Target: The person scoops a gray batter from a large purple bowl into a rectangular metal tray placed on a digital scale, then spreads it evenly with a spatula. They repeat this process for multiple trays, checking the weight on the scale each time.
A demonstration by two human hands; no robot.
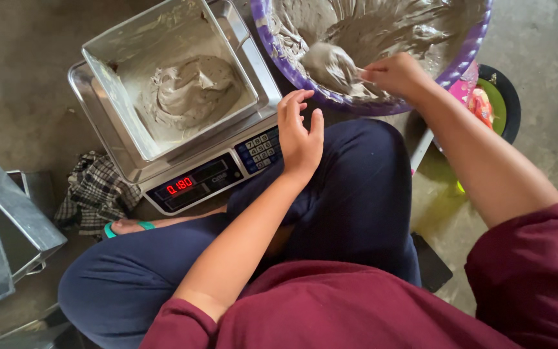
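Two hands are seen: the right hand, upper centre, is closed on a spoon loaded with grey batter in one purple bowl, while the left hand, fingers loosely spread, is held empty beside one scale bearing one batter-filled metal tin.

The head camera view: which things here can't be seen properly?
- Purple bowl: far rim cut off by the top edge.
- Spoon: handle hidden inside the right hand, bowl coated in grey batter.
- Metal moulds: cut off by the left edge.
- Scale: platform mostly covered by the steel tray.
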